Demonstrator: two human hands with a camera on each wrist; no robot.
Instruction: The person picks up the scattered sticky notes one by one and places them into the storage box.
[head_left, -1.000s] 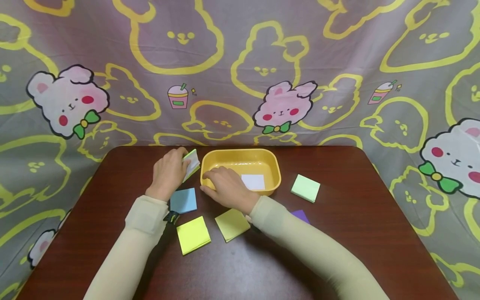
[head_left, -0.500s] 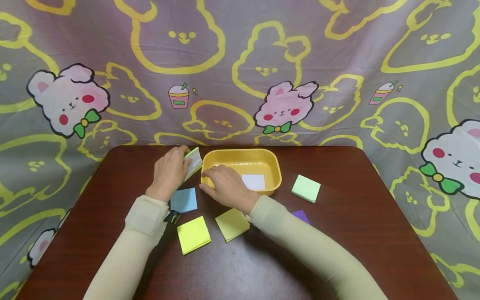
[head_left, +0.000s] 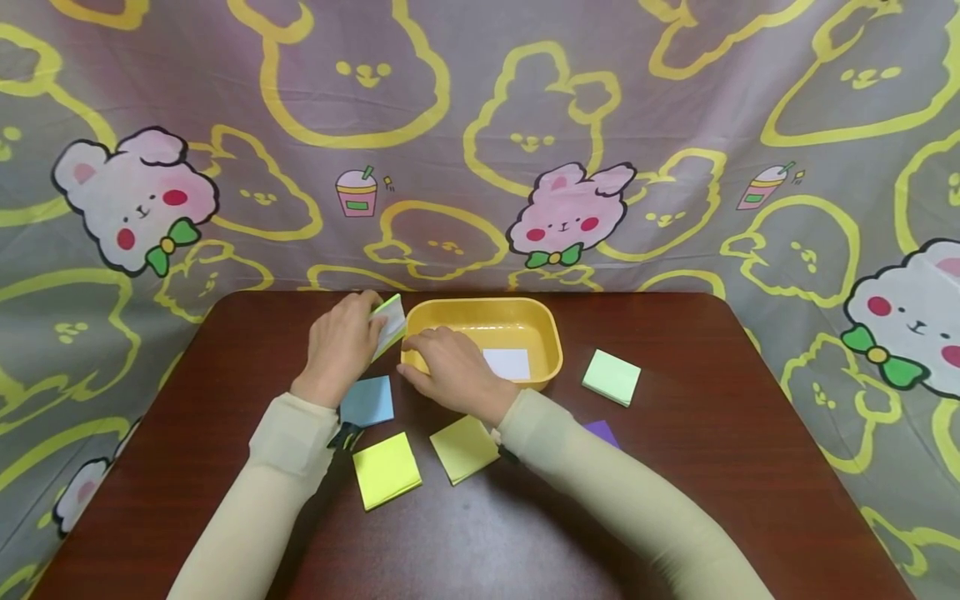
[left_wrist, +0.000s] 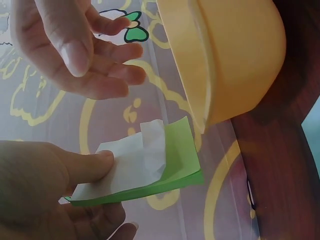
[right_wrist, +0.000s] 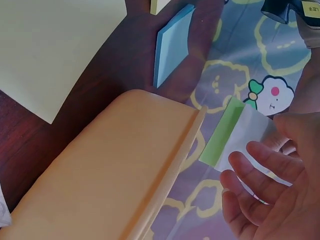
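My left hand (head_left: 337, 342) grips a green sticky note pad (left_wrist: 182, 150) at one end, its thumb pressing a white slip of paper (left_wrist: 127, 162) against the pad's face. One edge of that slip is folded up. My right hand (head_left: 453, 371) hovers over the left end of a yellow plastic tub (head_left: 543, 333), fingers loosely bent and apart from the pad. In the left wrist view the right hand's fingers (left_wrist: 117, 72) hold nothing. Another white slip (head_left: 506, 364) lies inside the tub.
Around the tub on the dark wooden table (head_left: 675, 467) lie a blue pad (head_left: 369, 402), a bright yellow pad (head_left: 387, 470), a pale yellow pad (head_left: 465, 450), a mint green pad (head_left: 612, 377) and a purple pad (head_left: 602, 432) partly under the right sleeve. A patterned curtain (head_left: 450, 167) hangs behind.
The left hand has brought the green pad slightly right, up to the tub's left rim. My right hand has shifted a little left. The pads on the table stay put.
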